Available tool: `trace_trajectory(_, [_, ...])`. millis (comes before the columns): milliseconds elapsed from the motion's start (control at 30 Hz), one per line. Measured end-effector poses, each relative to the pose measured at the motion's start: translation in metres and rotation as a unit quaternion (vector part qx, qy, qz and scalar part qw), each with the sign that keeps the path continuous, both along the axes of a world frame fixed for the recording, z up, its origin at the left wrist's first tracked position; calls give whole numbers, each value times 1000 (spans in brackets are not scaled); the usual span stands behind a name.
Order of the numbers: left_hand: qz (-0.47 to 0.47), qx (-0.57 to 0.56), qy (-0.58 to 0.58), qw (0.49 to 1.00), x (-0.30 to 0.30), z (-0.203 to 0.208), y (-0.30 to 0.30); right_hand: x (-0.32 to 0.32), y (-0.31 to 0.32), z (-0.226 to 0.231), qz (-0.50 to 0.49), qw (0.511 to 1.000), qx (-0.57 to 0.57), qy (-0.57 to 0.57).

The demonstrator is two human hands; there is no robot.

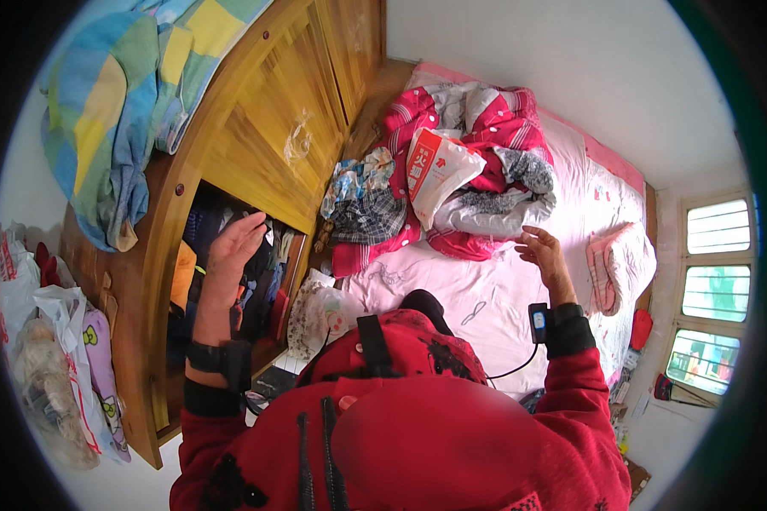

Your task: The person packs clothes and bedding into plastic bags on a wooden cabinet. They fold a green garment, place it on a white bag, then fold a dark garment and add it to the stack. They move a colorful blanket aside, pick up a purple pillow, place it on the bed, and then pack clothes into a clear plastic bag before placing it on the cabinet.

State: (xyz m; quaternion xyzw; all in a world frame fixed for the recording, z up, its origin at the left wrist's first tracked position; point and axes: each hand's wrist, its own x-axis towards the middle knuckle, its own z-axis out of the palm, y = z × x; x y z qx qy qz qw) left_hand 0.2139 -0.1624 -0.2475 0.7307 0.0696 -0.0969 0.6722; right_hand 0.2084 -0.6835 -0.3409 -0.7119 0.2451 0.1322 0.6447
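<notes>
Two empty hands are raised with fingers apart, the left hand (234, 247) at the folded clothes in the open wooden cabinet (230, 153), the right hand (544, 255) above the pink bed (588, 187), where a clothes pile (452, 170) seems still unsorted.

A bed (486, 298) with a pale pink sheet carries a heap of clothes at its far end: a red and white padded jacket (477, 128), a checked shirt (366, 213) to the left and a white plastic bag (435, 170) on top. A pink folded quilt (614, 264) lies at the right side. The near part of the sheet has only small printed patterns.
</notes>
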Motion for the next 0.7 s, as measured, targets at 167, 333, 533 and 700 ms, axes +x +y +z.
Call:
trace_trajectory(167, [35, -1, 4, 999, 10, -1, -19, 76, -22, 1, 10, 999, 41, -31])
trace_trajectory(333, [135, -28, 45, 989, 30, -15, -65, 180, -55, -31, 29, 997, 75, 6])
trace_trajectory(533, [191, -56, 147, 969, 72, -32, -141, 290, -95, -91, 0, 997, 63, 44])
trace_trajectory(700, [200, -37, 201, 958, 94, -55, -159, 323, -101, -167, -29, 991, 118, 49])
